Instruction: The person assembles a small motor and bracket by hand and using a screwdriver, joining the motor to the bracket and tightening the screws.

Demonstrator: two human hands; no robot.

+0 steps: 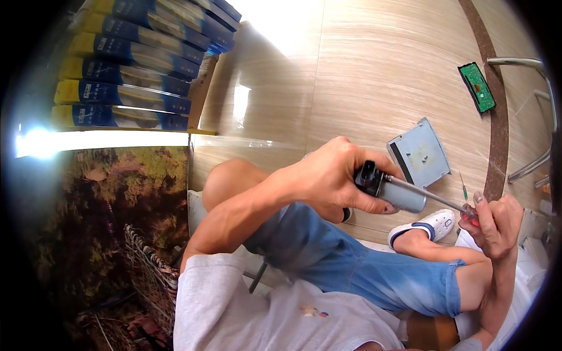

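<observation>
My left hand point(336, 178) is closed around a small electric motor with a silver cylindrical body point(408, 197) and a black plastic end point(367, 178). In my right hand point(497, 225) the fingers wrap a screwdriver by its red handle point(469, 216). The screwdriver's metal shaft point(436, 196) runs left towards the black end of the motor. Whether its tip touches a screw there cannot be made out. Both hands are raised above my lap.
On the tiled floor lie a grey metal case point(424, 152) with small screws on top, a green circuit board point(477, 88) in a black frame and a thin green-handled tool point(465, 190). Blue and yellow boxes point(140, 76) stack upper left. A metal chair leg point(530, 169) stands right.
</observation>
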